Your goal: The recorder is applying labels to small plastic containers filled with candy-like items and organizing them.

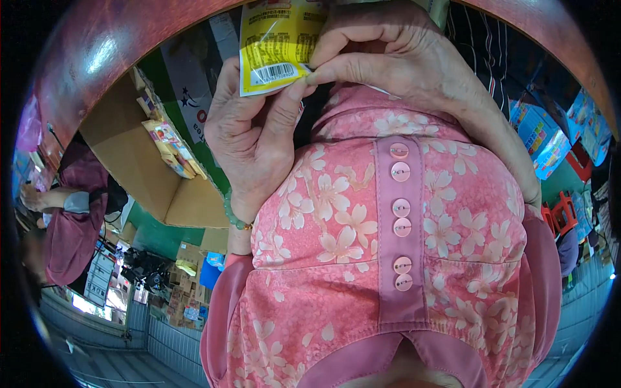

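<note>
A shiny yellow packet (275, 45) with a white border and dark printing is held up at the top of the view, its lower edge toward me. My left hand (255, 132), with a green bead bracelet (234, 213) at the wrist, pinches the packet's lower edge between thumb and fingers. At the packet's lower right corner, my right hand (394, 61) closes thumb and forefinger on the edge. Both sets of fingertips nearly meet there. The packet's upper end runs out of view, and its back side is hidden.
To the left stands an open cardboard box (139, 155) with several colourful packages (169, 145) along its side. A reddish-brown table edge (103, 55) curves across the top. Another person's sleeve (77, 223) shows at far left. Blue printed bags (540, 139) and red stools (564, 213) are at right.
</note>
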The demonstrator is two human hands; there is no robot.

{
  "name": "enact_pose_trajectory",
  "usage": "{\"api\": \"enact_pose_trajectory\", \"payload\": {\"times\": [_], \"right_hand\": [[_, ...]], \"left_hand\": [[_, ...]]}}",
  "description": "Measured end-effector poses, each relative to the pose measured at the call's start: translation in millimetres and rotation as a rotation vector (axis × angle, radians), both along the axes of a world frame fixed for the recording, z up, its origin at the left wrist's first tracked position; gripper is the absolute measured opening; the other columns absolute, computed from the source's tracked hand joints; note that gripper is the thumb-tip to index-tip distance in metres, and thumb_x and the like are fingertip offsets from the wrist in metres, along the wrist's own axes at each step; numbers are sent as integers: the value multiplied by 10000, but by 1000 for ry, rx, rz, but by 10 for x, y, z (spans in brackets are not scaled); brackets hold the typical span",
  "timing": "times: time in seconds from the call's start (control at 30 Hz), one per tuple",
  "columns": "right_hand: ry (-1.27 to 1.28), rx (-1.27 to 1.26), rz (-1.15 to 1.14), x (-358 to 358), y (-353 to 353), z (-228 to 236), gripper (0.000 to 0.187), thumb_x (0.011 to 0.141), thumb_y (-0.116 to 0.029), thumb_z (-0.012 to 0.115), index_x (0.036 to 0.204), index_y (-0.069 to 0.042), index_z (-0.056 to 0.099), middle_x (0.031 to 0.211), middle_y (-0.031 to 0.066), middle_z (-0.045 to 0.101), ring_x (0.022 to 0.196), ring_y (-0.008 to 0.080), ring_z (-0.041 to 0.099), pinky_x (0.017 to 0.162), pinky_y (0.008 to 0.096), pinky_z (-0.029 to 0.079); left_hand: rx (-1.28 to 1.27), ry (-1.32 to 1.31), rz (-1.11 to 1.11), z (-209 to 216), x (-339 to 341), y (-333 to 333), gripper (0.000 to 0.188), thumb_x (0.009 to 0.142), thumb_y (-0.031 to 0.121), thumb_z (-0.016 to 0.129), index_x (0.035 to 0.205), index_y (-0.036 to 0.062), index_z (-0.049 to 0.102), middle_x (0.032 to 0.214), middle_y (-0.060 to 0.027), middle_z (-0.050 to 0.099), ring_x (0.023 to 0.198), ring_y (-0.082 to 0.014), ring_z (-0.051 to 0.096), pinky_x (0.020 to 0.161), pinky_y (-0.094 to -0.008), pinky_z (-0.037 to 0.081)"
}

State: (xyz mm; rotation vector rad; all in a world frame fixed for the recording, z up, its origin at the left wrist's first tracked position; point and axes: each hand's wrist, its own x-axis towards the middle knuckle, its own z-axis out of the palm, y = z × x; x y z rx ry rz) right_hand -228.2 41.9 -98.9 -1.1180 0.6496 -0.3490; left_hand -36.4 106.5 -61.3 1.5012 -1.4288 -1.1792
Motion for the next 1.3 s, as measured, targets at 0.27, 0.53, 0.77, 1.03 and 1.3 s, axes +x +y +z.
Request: {"api": "enact_pose_trajectory", "payload": {"times": [0.27, 0.53, 0.77, 1.03, 1.3], "right_hand": [[233, -561, -201, 98, 173, 149, 130, 844, -69, 622, 959, -10, 613, 834, 72, 628, 772, 164, 625, 690, 253, 497], [316, -737, -75, 89, 117, 194, 137, 861, -119, 605, 946, -16, 572, 803, 100, 612, 756, 196, 596, 647, 283, 482], [362, -720, -79, 102, 124, 171, 153, 874, -140, 575, 990, -40, 585, 831, 135, 629, 808, 297, 633, 682, 371, 502], [356, -643, -41, 100, 102, 188, 197, 914, -170, 513, 1042, -28, 561, 874, 162, 623, 829, 318, 625, 718, 387, 494], [249, -615, -146, 66, 107, 78, 252, 933, -185, 512, 1078, 18, 548, 851, 152, 606, 753, 277, 606, 702, 330, 481]], "left_hand": [[200, 276, 225, 4, -103, 39, 105, 836, -38, 627, 936, -49, 655, 915, -60, 576, 780, -107, 614, 655, -187, 482], [231, 386, 260, -3, -112, 30, 130, 842, -50, 614, 970, -64, 634, 963, -68, 573, 801, -132, 632, 733, -227, 518], [256, 421, 294, -7, -131, 37, 158, 838, -48, 620, 996, -59, 626, 971, -77, 603, 820, -137, 635, 746, -228, 516], [250, 452, 282, -73, -141, 20, 188, 826, -33, 642, 1013, -28, 635, 951, -98, 661, 823, -133, 638, 749, -236, 515], [255, 544, 411, -151, -145, 36, 185, 808, 2, 681, 990, -7, 648, 915, -75, 677, 763, -84, 618, 704, -212, 492]]}}
